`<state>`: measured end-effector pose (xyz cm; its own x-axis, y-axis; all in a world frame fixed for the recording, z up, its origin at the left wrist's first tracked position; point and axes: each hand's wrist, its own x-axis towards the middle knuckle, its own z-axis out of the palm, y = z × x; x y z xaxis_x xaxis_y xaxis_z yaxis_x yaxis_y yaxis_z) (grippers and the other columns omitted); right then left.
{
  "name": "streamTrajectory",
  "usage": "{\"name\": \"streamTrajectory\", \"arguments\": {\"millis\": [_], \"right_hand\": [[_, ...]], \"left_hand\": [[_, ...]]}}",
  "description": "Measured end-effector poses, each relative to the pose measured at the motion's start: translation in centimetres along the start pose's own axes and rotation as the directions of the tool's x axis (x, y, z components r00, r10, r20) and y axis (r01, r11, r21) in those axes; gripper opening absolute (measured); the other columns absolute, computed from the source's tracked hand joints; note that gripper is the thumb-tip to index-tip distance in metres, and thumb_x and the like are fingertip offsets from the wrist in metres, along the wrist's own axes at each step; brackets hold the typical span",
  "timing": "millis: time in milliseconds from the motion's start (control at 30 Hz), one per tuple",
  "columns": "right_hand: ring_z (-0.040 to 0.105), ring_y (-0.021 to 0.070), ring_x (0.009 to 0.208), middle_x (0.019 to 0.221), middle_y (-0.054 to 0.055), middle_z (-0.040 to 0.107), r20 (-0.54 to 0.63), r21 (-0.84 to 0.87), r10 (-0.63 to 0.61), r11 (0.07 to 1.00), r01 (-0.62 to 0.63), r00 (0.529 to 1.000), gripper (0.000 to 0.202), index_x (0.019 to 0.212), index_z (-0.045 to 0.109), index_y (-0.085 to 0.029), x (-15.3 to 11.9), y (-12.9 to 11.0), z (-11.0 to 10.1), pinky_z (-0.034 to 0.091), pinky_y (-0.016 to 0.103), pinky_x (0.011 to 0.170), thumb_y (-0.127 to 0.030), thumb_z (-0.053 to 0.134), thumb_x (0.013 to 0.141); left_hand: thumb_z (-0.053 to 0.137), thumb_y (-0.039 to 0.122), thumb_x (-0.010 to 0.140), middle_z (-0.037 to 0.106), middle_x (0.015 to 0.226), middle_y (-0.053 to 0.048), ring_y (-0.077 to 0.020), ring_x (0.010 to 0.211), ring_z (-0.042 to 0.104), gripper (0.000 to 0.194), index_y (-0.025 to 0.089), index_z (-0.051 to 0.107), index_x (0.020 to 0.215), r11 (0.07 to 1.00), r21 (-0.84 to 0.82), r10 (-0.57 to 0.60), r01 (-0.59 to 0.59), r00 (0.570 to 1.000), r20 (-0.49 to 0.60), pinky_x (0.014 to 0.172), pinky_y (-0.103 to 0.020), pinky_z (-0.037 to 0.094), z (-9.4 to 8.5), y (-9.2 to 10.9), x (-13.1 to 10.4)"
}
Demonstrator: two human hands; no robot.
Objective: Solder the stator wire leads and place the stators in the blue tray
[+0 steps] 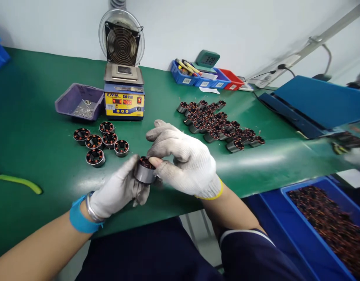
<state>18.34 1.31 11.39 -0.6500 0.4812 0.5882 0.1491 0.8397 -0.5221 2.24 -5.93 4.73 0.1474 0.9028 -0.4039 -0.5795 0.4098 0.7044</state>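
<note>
A motor stator, a silver ring with copper windings inside, is held upright just above the front of the green table. My left hand, in a greyed white glove with a blue band at the wrist, wraps round its side. From the right, my right hand, also gloved, has its bare thumb tip and a finger closed at the stator's top rim. Whether a wire lies between them is too small to see. Just beyond my left hand stand several more stators in a loose group.
A yellow-fronted solder pot stands behind, beside a purple scrap tray. Many stators crowd the right side. Green-handled pliers lie left. Small bins line the wall. A blue crate of wound parts sits lower right.
</note>
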Motion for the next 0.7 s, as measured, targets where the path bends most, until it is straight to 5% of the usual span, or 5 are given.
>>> {"name": "streamTrajectory", "arguments": {"millis": [100, 300, 367, 500, 700], "right_hand": [[0.069, 0.0248, 0.105, 0.078, 0.003, 0.067, -0.079, 0.065, 0.060, 0.996, -0.055, 0.995, 0.013, 0.078, 0.064, -0.024, -0.7, 0.6, 0.4, 0.044, 0.052, 0.116, -0.027, 0.062, 0.090], [0.068, 0.0265, 0.107, 0.076, 0.003, 0.062, -0.344, 0.525, 0.422, 0.827, -0.200, 0.839, 0.025, 0.074, 0.061, -0.024, -2.2, 2.5, -0.1, 0.055, 0.052, 0.103, -0.041, 0.064, 0.092], [0.068, 0.0261, 0.109, 0.091, 0.005, 0.069, -0.260, 0.411, 0.388, 0.873, -0.262, 0.884, 0.018, 0.088, 0.067, -0.023, -2.9, 3.0, 0.3, 0.053, 0.052, 0.106, -0.041, 0.072, 0.087], [0.060, 0.0286, 0.129, 0.137, 0.014, 0.064, 0.026, 0.029, 0.201, 0.979, -0.202, 0.979, 0.056, 0.131, 0.058, -0.020, -4.3, 3.5, 2.7, 0.050, 0.049, 0.113, -0.039, 0.076, 0.082], [0.062, 0.0264, 0.128, 0.135, 0.013, 0.065, -0.066, 0.060, 0.114, 0.992, -0.110, 0.991, 0.055, 0.134, 0.052, -0.023, -5.5, 4.0, 4.2, 0.053, 0.043, 0.110, -0.020, 0.070, 0.082]], "left_hand": [[0.082, 0.062, 0.071, 0.064, 0.069, -0.001, -0.0153, 0.053, 0.061, 0.049, 0.018, 0.069, 0.089, 0.991, 0.054, 0.117, -0.122, 0.989, 0.095, 0.047, -0.026, 0.052, 0.3, 0.1, -0.3], [0.093, 0.047, 0.062, 0.072, 0.089, -0.004, -0.0176, 0.075, 0.068, 0.054, 0.019, 0.064, 0.098, 0.875, 0.219, 0.470, -0.431, 0.866, -0.170, 0.070, -0.029, 0.059, 0.9, 0.1, -0.1], [0.093, 0.041, 0.061, 0.073, 0.093, -0.005, -0.0194, 0.080, 0.070, 0.054, 0.019, 0.063, 0.100, 0.880, 0.238, 0.455, -0.411, 0.874, -0.170, 0.073, -0.030, 0.059, 0.9, 0.0, 0.1], [0.098, 0.027, 0.048, 0.073, 0.096, -0.006, -0.0228, 0.088, 0.071, 0.064, 0.019, 0.062, 0.101, 0.909, 0.249, 0.378, -0.334, 0.913, -0.156, 0.077, -0.031, 0.059, 1.0, -0.2, 0.3], [0.095, 0.024, 0.053, 0.071, 0.089, -0.002, -0.0203, 0.081, 0.069, 0.050, 0.022, 0.066, 0.093, 0.827, 0.445, 0.440, -0.343, 0.888, -0.133, 0.071, -0.027, 0.055, 0.8, -0.1, 0.4]]}}
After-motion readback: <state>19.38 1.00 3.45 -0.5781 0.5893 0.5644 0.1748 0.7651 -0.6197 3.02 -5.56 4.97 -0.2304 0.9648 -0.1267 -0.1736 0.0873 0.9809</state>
